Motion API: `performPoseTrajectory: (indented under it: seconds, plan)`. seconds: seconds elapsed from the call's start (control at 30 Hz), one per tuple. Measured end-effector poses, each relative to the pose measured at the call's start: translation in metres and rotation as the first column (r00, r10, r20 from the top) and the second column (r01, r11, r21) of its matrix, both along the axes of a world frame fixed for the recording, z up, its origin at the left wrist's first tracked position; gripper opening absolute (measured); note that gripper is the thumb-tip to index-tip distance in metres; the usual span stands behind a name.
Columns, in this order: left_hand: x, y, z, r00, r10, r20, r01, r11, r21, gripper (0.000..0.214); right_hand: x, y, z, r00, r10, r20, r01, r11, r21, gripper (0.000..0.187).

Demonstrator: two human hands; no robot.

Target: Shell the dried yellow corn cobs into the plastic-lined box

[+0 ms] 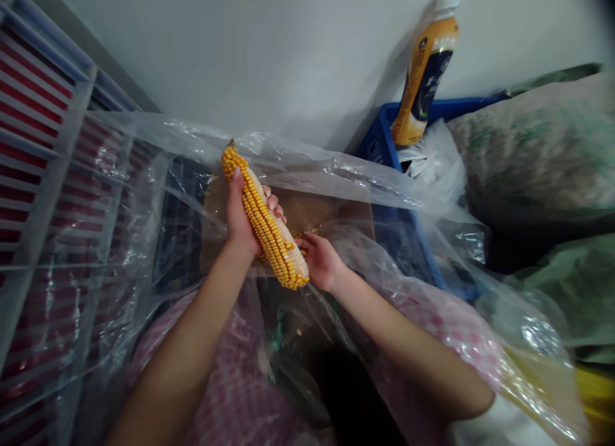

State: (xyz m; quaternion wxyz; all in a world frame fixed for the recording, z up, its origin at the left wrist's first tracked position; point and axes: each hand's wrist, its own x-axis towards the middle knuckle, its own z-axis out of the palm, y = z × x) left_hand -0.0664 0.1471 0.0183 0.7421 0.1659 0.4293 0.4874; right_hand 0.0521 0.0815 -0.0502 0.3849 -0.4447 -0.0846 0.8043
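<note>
My left hand (243, 218) is wrapped round the upper half of a yellow corn cob (265, 218), thumb along its left side, fingertips showing on the right. The cob slants from upper left to lower right and has bare whitish strips where kernels are gone. Its lower end rests in my right hand (321, 261), whose fingers curl against it. Both hands are above a sheet of clear plastic (336, 177) draped over a brown box (307, 212) holding loose kernels.
A blue crate (384, 132) stands at the back right with an orange bottle (425, 81) leaning on the white wall. Filled sacks (538, 151) lie to the right. Red-and-white stacked trays (33, 145) line the left. Pink checked cloth (230, 395) covers my lap.
</note>
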Motion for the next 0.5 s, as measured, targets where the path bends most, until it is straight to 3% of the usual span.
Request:
performPoseTrajectory:
  seconds: [0.1,0.17,0.23,0.27,0.37,0.5]
  plan:
    - [-0.004,0.003,-0.001,0.999,0.033,-0.016,-0.033,0.999,0.021,0.056,0.002,0.006,0.013,0.998,-0.058,0.038,0.059,0.998,-0.025,0.048]
    - [-0.005,0.004,-0.002,0.999,0.042,-0.035,-0.041,0.999,0.033,0.054,0.004,0.010,0.023,0.964,-0.143,0.223,0.108,0.981,0.161,0.046]
    - [-0.004,0.004,-0.002,0.996,0.050,-0.073,-0.047,0.998,0.044,0.051,0.004,0.012,0.031,0.863,-0.208,0.460,0.005,0.914,0.405,0.046]
    - [-0.003,0.003,-0.003,0.994,0.052,-0.096,-0.047,0.998,0.050,0.050,0.005,0.012,0.035,0.806,-0.210,0.553,-0.092,0.879,0.467,0.048]
    - [0.005,-0.003,-0.005,0.983,0.075,-0.165,-0.063,0.995,0.080,0.045,0.003,0.010,0.040,0.696,-0.088,0.713,-0.339,0.835,0.434,0.064]
    - [0.018,-0.014,-0.009,0.973,0.101,-0.208,-0.073,0.988,0.139,0.038,-0.002,0.005,0.040,0.581,-0.008,0.814,-0.443,0.836,0.324,0.076]
